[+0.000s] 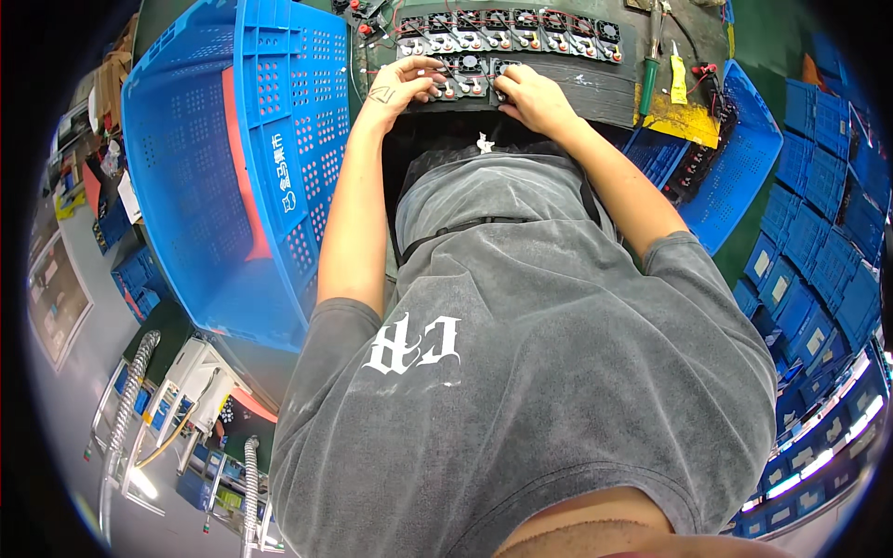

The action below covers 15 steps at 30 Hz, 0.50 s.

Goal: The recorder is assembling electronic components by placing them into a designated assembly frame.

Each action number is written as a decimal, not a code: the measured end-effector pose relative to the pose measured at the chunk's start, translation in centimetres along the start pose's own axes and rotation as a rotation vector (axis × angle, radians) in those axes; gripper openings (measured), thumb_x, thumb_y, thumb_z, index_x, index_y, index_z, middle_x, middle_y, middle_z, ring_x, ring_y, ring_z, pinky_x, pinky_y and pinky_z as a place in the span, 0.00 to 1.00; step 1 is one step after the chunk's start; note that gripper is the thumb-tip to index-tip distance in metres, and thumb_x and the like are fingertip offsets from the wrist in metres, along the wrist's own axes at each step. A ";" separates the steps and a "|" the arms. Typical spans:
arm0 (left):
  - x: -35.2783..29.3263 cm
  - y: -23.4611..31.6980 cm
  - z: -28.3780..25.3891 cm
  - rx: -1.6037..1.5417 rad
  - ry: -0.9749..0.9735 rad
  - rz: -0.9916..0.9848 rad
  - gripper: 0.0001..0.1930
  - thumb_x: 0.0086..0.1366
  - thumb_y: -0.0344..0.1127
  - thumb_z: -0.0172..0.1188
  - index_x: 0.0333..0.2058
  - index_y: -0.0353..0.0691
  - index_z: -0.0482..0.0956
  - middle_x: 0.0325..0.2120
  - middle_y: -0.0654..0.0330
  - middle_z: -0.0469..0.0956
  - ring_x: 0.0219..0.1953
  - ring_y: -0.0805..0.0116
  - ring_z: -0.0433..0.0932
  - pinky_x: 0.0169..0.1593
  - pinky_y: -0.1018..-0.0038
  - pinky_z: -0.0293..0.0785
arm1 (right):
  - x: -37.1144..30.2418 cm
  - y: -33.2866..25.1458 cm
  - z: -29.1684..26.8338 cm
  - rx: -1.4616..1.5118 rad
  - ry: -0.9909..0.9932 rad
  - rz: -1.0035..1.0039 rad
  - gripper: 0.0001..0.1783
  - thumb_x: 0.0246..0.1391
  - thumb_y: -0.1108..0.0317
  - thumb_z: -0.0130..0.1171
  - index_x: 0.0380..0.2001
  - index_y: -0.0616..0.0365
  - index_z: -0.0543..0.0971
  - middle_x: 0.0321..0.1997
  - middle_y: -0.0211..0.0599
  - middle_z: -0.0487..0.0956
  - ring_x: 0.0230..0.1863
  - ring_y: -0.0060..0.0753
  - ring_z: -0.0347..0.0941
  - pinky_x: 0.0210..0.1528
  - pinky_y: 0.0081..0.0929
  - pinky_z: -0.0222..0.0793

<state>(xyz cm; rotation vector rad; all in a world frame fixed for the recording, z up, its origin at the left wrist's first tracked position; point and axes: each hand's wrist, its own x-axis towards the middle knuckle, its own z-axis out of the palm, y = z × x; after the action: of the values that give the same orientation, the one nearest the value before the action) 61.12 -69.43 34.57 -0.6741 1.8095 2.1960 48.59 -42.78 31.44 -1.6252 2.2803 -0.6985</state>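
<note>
A row of small black cooling fans point(498, 30) on pale bases with red wires runs along the back of a dark board point(581, 88). Nearer me is a second, shorter row of fan units point(470, 74). My left hand point(409, 84) is at its left end, fingers bent and closed by a unit and a thin red wire; what lies between the fingertips is hidden. At the right end, my right hand point(535, 98) has thumb and fingers closed on the edge of a fan unit point(503, 70), which they partly cover.
A large blue perforated crate point(302, 177) stands at the left. Right of the board are a green-handled screwdriver point(648, 84), a yellow tube point(678, 82) and a yellow plate point(674, 119). Beyond them, a blue bin point(744, 172) holds dark parts. Stacked blue bins point(819, 223) fill the far right.
</note>
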 end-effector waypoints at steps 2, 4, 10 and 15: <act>0.1 0.1 0.4 0.048 0.046 0.002 0.17 0.66 0.33 0.67 0.51 0.34 0.83 0.41 0.55 0.86 0.35 0.76 0.81 0.39 0.80 0.76 | 0.2 0.1 0.2 -0.017 -0.003 0.013 0.23 0.49 0.64 0.72 0.48 0.53 0.77 0.48 0.37 0.75 0.52 0.46 0.75 0.51 0.39 0.76; 0.1 -0.1 0.2 0.097 0.095 0.004 0.16 0.67 0.33 0.66 0.52 0.34 0.83 0.41 0.56 0.86 0.34 0.76 0.81 0.38 0.80 0.76 | 0.6 -0.1 0.4 -0.033 -0.002 0.025 0.23 0.49 0.64 0.72 0.48 0.53 0.77 0.48 0.37 0.75 0.52 0.45 0.74 0.51 0.38 0.76; 0.8 -0.6 -0.5 0.206 0.244 0.039 0.16 0.69 0.33 0.63 0.52 0.32 0.84 0.38 0.56 0.88 0.30 0.77 0.80 0.36 0.80 0.76 | 1.6 -0.4 0.7 -0.060 0.033 0.025 0.23 0.49 0.65 0.72 0.48 0.54 0.77 0.48 0.37 0.75 0.51 0.44 0.74 0.51 0.37 0.76; 1.1 -0.8 0.4 0.558 0.427 0.086 0.13 0.68 0.34 0.64 0.48 0.36 0.87 0.35 0.58 0.88 0.30 0.76 0.82 0.37 0.76 0.78 | 1.7 -0.3 1.0 -0.079 0.037 0.024 0.24 0.48 0.65 0.73 0.49 0.54 0.77 0.48 0.37 0.75 0.51 0.43 0.74 0.51 0.37 0.76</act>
<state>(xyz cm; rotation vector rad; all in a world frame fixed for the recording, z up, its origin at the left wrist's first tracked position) 60.48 -68.99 33.43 -0.9889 2.5477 1.5321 48.73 -44.65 30.86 -1.6297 2.3780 -0.6460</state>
